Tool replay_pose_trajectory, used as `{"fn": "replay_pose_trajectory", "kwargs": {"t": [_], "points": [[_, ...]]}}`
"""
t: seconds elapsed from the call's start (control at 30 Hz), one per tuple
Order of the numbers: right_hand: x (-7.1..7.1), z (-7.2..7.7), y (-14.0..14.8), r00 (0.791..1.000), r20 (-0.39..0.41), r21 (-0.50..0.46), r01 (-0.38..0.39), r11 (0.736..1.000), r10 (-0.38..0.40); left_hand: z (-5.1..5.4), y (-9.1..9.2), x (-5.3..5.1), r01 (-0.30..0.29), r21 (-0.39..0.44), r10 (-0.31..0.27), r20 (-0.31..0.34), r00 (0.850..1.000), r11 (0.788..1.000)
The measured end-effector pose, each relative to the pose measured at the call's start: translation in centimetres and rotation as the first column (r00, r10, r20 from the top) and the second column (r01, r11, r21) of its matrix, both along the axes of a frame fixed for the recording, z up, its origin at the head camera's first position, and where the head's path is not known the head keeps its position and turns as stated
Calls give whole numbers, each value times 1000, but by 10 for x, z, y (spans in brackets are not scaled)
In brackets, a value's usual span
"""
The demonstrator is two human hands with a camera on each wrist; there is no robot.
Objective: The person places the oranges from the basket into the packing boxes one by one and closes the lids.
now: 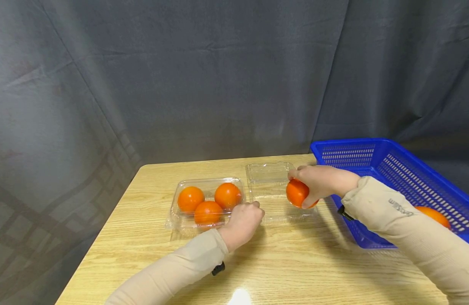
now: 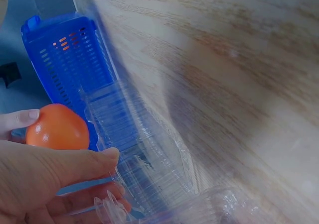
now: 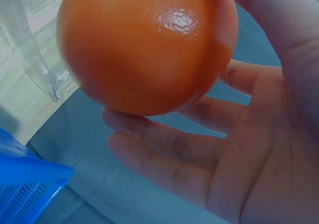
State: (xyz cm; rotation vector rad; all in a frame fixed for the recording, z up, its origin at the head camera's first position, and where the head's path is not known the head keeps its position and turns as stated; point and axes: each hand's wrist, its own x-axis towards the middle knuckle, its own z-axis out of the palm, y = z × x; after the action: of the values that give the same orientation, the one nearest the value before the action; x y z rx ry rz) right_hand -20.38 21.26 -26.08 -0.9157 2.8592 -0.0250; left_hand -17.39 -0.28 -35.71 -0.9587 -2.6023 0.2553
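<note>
My right hand [image 1: 326, 182] grips an orange [image 1: 297, 192] just above the right part of an open clear plastic clamshell box [image 1: 270, 205]. In the right wrist view, the thumb and fingers curve round this orange [image 3: 144, 50]. My left hand [image 1: 242, 224] is at the near left edge of the same box. The left wrist view has its thumb and fingers pinching the box's thin plastic rim [image 2: 119, 176]. No orange shows inside this box. To the left, a second clear box [image 1: 209, 182] holds three oranges, the nearest orange [image 1: 207, 213] close to my left wrist.
A blue perforated basket [image 1: 350, 144] stands at the right, beneath my right forearm, with an orange [image 1: 433, 215] inside. A dark grey curtain [image 1: 219, 84] hangs behind the wooden table [image 1: 288, 267].
</note>
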Motion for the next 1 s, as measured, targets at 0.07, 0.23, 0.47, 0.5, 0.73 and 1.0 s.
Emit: {"fn": "replay_pose_trajectory", "kwargs": {"t": [0.07, 0.23, 0.47, 0.5, 0.73, 1.0], "points": [[0, 0, -2, 1000, 4, 8, -1, 1000, 1, 0, 0, 0, -1, 4, 1, 7, 1000, 1000], [-1, -3, -7, 1000, 8, 22, 2, 1000, -2, 1, 0, 0, -4, 7, 4, 24, 1000, 1000], [-7, -10, -9, 999, -16, 3, -38, 999, 38, 0, 1, -1, -3, 10, 3, 21, 1000, 1000], [-7, -11, -10, 999, -17, 3, -44, 999, 44, 0, 0, -1, -3, 11, 3, 18, 1000, 1000], [-8, -18, -14, 999, -4, 9, -33, 999, 33, 0, 0, 0, -3, 6, 3, 11, 1000, 1000], [-9, -24, -18, 1000, 0, 20, -27, 999, 27, 1, 1, 0, -9, -15, 10, 11, 1000, 1000]]}}
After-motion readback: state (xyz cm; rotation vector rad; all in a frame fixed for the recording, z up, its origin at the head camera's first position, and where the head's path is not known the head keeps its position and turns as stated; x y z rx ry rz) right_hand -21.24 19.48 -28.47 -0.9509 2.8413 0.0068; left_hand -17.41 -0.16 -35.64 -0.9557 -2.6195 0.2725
